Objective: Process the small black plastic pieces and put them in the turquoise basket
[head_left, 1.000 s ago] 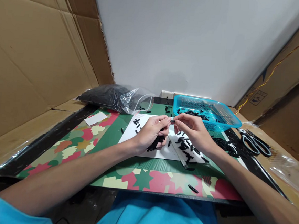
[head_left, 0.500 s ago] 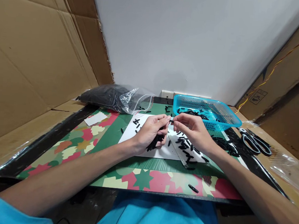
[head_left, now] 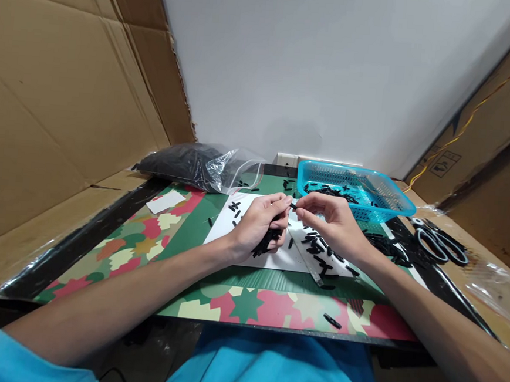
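My left hand (head_left: pixel 266 224) is closed round a bunch of thin black pieces (head_left: pixel 267 243), whose ends stick out below the fingers. Its thumb and forefinger tips meet one small black piece (head_left: pixel 293 206). The other end of that piece is pinched between the thumb and fingers of my right hand (head_left: pixel 327 217). What kind of parts these are is too small to tell. Under both hands lies a white sheet (head_left: pixel 221 226) with several loose black pieces scattered over it. A narrow clear strip (head_left: pixel 306 260) rests slantwise on the sheet.
Behind my right hand stands a blue plastic basket (head_left: pixel 394 211) with black pieces inside. A zip bag (head_left: pixel 181 164) full of dark material lies at the back left. Scissors (head_left: pixel 438 244) are at the right, near a clear plastic bag (head_left: pixel 501 287). Cardboard walls (head_left: pixel 64 82) flank the table.
Both hands stay almost in place, still meeting at the small black piece. The whole view has shifted very slightly.
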`<action>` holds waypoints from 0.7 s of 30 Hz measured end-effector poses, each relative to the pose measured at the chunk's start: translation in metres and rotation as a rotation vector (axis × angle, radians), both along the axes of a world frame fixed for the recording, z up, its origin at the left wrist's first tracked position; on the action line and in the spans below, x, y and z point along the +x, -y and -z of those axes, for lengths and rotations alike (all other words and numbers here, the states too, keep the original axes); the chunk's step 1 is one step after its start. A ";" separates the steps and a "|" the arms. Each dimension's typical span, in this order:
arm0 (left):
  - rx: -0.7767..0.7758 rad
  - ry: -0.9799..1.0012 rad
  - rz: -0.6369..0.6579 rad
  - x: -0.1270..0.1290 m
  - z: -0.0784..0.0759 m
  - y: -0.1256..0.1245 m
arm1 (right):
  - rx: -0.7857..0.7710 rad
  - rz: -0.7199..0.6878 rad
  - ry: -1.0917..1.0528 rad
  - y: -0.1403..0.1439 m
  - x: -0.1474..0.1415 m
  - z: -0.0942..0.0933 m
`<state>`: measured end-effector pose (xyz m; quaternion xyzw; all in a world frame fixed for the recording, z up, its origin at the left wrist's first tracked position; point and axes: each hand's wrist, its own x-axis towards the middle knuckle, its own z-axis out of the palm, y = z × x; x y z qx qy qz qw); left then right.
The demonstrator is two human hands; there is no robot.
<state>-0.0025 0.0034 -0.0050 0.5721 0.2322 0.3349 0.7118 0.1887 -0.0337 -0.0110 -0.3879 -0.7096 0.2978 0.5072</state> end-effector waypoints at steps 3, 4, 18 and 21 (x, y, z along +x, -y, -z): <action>0.017 0.003 -0.016 0.000 0.001 0.000 | -0.014 -0.005 0.002 0.001 0.000 -0.001; 0.020 0.003 -0.021 0.001 0.001 0.000 | -0.019 -0.004 0.004 0.001 -0.001 -0.002; 0.018 -0.006 -0.054 0.000 -0.002 0.002 | -0.049 -0.003 0.041 0.002 0.001 -0.002; 0.015 -0.001 -0.057 0.000 -0.003 0.003 | -0.035 0.004 0.034 0.002 0.001 -0.002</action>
